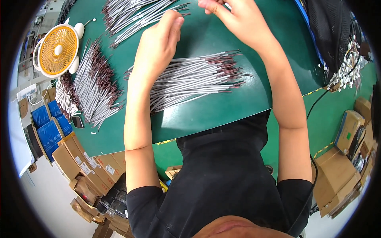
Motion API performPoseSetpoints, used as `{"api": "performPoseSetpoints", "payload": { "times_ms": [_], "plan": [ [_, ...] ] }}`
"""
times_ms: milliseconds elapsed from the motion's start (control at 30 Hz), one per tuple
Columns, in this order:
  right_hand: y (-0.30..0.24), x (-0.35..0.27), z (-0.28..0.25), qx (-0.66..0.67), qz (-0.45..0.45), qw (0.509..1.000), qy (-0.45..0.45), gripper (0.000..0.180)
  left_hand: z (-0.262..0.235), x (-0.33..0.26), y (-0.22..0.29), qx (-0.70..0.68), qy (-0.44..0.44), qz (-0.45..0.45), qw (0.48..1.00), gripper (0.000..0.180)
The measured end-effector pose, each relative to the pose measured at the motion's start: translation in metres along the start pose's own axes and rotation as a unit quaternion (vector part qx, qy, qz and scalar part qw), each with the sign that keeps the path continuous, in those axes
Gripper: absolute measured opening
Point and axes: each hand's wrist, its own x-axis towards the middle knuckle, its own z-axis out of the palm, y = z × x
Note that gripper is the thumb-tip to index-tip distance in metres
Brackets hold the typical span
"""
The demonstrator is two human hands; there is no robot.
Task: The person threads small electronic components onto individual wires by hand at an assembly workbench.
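Observation:
My left hand (160, 43) is closed, its thumb against curled fingers, over the green table. Whether anything is in its grip is hidden. Up at the top edge my right hand (234, 18) is also closed, thumb and fingertips together. A small whitish bit shows between its fingers, too little to name. Below both hands lies a wide row of grey cables (190, 77) with brown wire ends, partly behind my left forearm. Another pile of grey cables (131, 14) lies beyond my left hand, some of its brown ends close to the fingers.
More cables (95, 85) are heaped at the left, near an orange and white fan (58, 49). A black mesh bag (327, 29) stands at the right table edge, beside a cluster of white connectors (349, 69). Cardboard boxes (333, 174) stand on the floor.

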Motion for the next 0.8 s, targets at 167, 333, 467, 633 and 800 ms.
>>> {"api": "performPoseSetpoints", "payload": {
  "times_ms": [167, 333, 467, 633, 800],
  "plan": [
    [0.003, -0.006, 0.001, 0.036, -0.029, 0.998, -0.033, 0.017, 0.004, 0.004, 0.008, -0.03, 0.001, 0.003, 1.0, 0.01],
    [0.005, -0.005, 0.01, -0.074, -0.22, 0.973, 0.017, 0.016, 0.007, 0.002, -0.002, 0.006, 0.009, 0.031, 0.999, 0.01],
    [-0.005, -0.005, 0.004, 0.003, -0.005, 1.0, -0.006, 0.016, 0.001, 0.005, -0.007, -0.005, 0.0, 0.016, 1.0, 0.011],
    [0.009, 0.001, -0.003, 0.012, 0.024, 0.996, 0.087, 0.017, -0.021, 0.009, -0.038, 0.021, 0.016, 0.005, 1.0, 0.012],
    [0.017, 0.001, 0.007, -0.008, 0.059, 0.994, 0.097, 0.016, -0.042, 0.007, -0.063, 0.042, 0.029, -0.015, 0.999, 0.015]
  ]
}}
